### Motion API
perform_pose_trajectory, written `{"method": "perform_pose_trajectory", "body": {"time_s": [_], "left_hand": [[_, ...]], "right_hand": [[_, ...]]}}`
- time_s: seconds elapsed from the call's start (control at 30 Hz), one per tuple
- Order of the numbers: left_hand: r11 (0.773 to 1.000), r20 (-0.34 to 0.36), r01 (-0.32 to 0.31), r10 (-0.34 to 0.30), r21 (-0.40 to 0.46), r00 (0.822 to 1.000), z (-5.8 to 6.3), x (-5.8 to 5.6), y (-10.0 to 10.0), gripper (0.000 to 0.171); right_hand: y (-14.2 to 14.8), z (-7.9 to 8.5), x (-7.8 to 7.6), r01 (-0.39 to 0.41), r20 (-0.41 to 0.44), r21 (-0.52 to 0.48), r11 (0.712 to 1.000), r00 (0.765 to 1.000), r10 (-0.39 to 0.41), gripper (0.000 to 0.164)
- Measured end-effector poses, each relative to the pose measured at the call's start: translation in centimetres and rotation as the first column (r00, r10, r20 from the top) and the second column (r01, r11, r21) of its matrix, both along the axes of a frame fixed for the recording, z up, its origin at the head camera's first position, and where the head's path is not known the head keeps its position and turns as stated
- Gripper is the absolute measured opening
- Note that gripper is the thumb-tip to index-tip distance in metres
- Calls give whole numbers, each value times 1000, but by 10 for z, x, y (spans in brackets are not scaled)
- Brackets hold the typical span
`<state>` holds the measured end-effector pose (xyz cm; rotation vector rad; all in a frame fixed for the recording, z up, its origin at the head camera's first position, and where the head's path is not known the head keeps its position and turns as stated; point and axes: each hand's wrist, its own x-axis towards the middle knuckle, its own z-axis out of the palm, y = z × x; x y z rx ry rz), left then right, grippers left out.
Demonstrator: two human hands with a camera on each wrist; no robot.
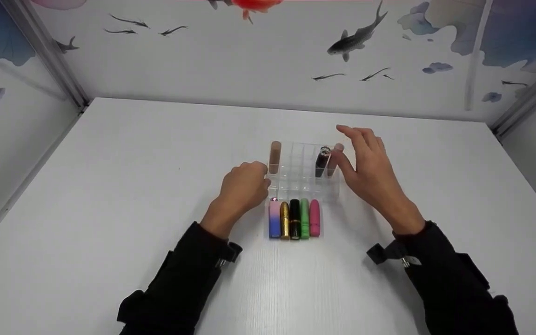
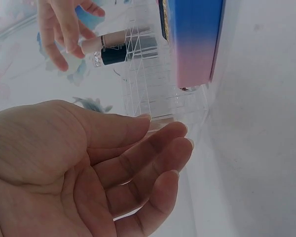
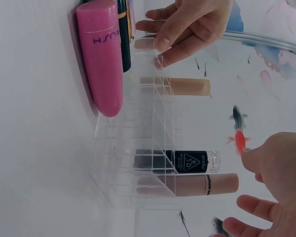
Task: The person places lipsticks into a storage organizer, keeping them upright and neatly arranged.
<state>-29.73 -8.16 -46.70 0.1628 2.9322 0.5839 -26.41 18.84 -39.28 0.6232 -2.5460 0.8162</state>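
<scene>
A clear compartment organizer (image 1: 303, 184) stands on the table. My left hand (image 1: 244, 186) has curled fingers and grips its left edge with thumb and fingertips. My right hand (image 1: 368, 163) is at its right end, fingers spread and holding nothing, beside a pinkish-brown cosmetic tube (image 3: 207, 185) standing in a back slot. Next to that tube is a black lipstick tube (image 3: 190, 162) with a clear glittery end. A tan tube (image 1: 275, 157) occupies the back-left slot.
In front of the organizer lie a pink-and-blue tube (image 1: 274, 221), a gold tube (image 1: 284, 221), a black tube (image 1: 295, 219), a green tube (image 1: 304, 218) and a pink tube (image 1: 314, 217), side by side. Fish-patterned panels (image 1: 249, 65) enclose the white table (image 1: 133, 186).
</scene>
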Motion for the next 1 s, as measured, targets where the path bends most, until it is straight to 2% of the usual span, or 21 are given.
{"method": "perform_pose_trajectory", "body": {"time_s": [0.17, 0.3, 0.47, 0.6, 0.8, 1.0], "left_hand": [[1000, 10, -3, 3, 1, 1000, 0, -1, 0, 28], [1000, 10, -1, 1, 5, 1000, 0, -1, 0, 29], [1000, 5, 1, -1, 4, 1000, 0, -1, 0, 30], [1000, 21, -8, 8, 11, 1000, 1, -1, 1, 32], [1000, 45, -18, 17, 17, 999, 2, -1, 2, 33], [1000, 21, -5, 5, 4, 1000, 3, 0, 0, 30]], "right_hand": [[3, 3, 2, 28, 34, -4, 1000, 999, -28, 52], [3, 3, 6, 64, 51, 70, 995, 996, -68, 50], [6, 4, 7, 75, 138, 159, 984, 986, -97, 45], [8, 5, 6, 66, 242, 197, 978, 963, -114, 43], [13, 8, 3, 6, 397, 267, 964, 911, -115, 43], [18, 9, 1, -77, 464, 314, 946, 882, -82, 38]]}}
